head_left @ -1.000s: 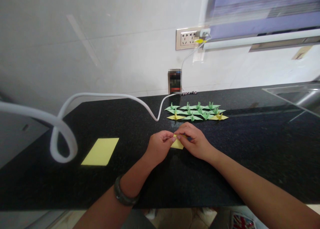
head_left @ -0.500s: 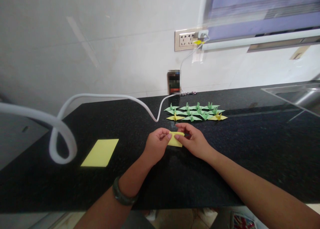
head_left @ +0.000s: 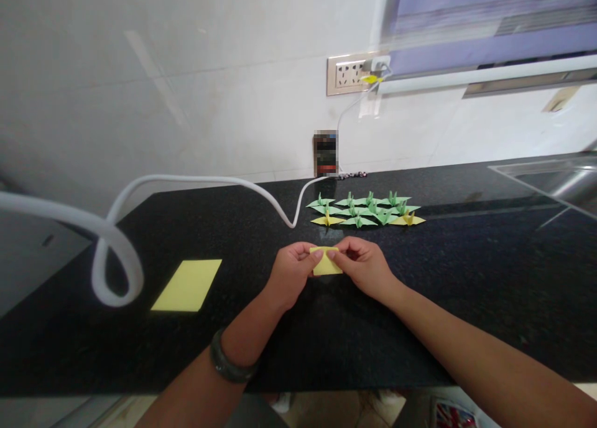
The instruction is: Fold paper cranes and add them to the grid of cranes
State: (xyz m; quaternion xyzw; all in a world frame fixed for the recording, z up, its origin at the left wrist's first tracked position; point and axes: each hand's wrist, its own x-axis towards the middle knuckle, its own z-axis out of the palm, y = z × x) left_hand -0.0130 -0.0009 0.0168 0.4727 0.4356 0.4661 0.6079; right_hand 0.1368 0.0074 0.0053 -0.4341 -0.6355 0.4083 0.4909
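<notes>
A small folded yellow paper (head_left: 326, 263) is held just above the black countertop (head_left: 466, 272) between both hands. My left hand (head_left: 291, 274) pinches its left edge with thumb and fingers closed. My right hand (head_left: 364, 264) pinches its right edge, fingers curled. Beyond the hands lies a group of several folded paper cranes (head_left: 366, 209), mostly green with yellow ones at the two front ends. A flat yellow paper sheet (head_left: 187, 284) lies to the left on the counter.
A thick white hose (head_left: 112, 241) loops over the counter's left side. A phone (head_left: 325, 153) leans against the wall, its thin cable running up to a wall socket (head_left: 346, 75). A steel sink (head_left: 555, 179) sits at the far right.
The folded yellow paper has been turned and shifted slightly left between the hands; my right hand's fingers moved from covering its top to pinching its right edge.
</notes>
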